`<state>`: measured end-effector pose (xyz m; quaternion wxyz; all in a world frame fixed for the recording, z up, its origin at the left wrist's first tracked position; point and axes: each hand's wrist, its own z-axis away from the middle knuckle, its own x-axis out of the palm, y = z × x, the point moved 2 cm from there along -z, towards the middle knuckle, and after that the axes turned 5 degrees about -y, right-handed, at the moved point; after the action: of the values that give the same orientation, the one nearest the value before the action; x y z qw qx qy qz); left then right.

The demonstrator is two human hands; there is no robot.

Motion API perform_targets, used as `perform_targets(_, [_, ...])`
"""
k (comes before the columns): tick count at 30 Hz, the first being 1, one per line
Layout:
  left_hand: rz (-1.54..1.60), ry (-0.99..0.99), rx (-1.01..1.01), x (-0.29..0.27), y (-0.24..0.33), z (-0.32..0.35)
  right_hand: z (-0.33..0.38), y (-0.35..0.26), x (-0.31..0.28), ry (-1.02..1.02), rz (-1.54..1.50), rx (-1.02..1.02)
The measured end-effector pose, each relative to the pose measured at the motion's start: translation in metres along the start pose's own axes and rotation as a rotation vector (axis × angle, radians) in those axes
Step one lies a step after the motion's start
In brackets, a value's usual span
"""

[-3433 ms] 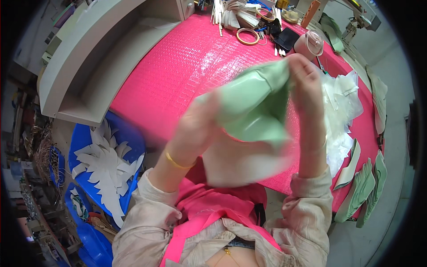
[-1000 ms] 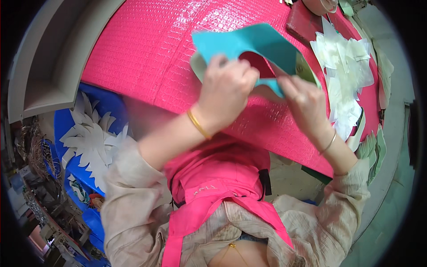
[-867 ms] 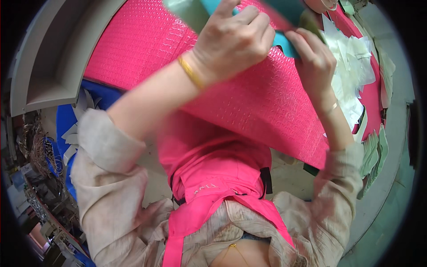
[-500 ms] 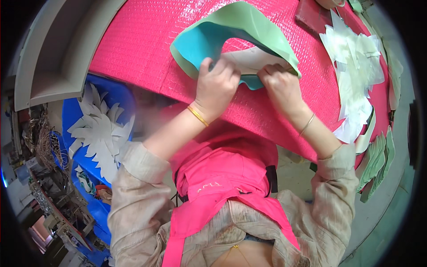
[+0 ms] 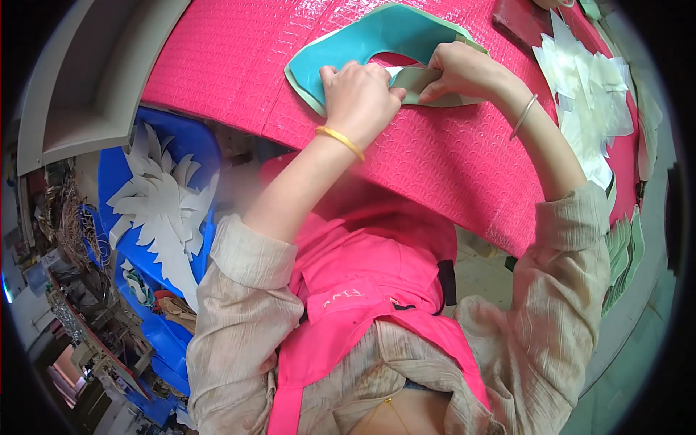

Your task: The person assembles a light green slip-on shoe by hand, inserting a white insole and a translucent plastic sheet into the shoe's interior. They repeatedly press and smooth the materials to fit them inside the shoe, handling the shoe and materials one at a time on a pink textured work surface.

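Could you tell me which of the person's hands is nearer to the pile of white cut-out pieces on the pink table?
The right hand. It lies just left of the white pile, while the left hand sits farther left, on the teal piece.

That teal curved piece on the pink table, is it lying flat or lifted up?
Lying flat. The teal piece rests spread on the pink table, with the left hand pressing on it and the right hand pinching its pale flap.

A pink textured table (image 5: 449, 159) bears a teal cut-out (image 5: 377, 40) and white pieces (image 5: 587, 109).
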<state>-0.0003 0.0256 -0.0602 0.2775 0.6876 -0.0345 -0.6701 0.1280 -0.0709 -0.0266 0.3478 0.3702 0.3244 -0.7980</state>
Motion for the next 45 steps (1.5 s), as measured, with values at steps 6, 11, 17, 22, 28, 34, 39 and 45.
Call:
perform_targets(6, [-0.054, -0.073, -0.014, -0.003, 0.001, -0.007, -0.002, -0.009, -0.002, -0.054, 0.069, 0.054])
perform_targets(11, [-0.184, -0.064, 0.044, -0.005, 0.007, -0.008, 0.000, -0.015, 0.001, 0.002, 0.128, 0.024])
perform_targets(17, [-0.512, 0.512, 0.431, -0.008, 0.019, 0.032, -0.001, -0.016, 0.012, 0.158, 0.262, -0.059])
perform_targets(22, [-0.228, 0.198, 0.481, 0.017, 0.006, 0.044, 0.002, -0.021, 0.010, 0.120, 0.337, -0.102])
perform_targets(28, [-0.105, 0.185, 0.479, 0.015, 0.017, 0.038, -0.006, -0.015, 0.008, 0.050, 0.393, -0.206])
perform_targets(34, [-0.006, 0.170, 0.496, 0.025, 0.025, 0.036, -0.007, -0.004, 0.001, -0.178, 0.432, -0.120])
perform_targets(39, [0.053, 0.247, 0.515, 0.036, 0.028, 0.034, -0.004, 0.003, 0.001, -0.118, 0.452, -0.206])
perform_targets(45, [0.043, 0.268, 0.505, 0.044, 0.035, 0.028, 0.003, 0.002, -0.002, -0.080, 0.571, -0.219])
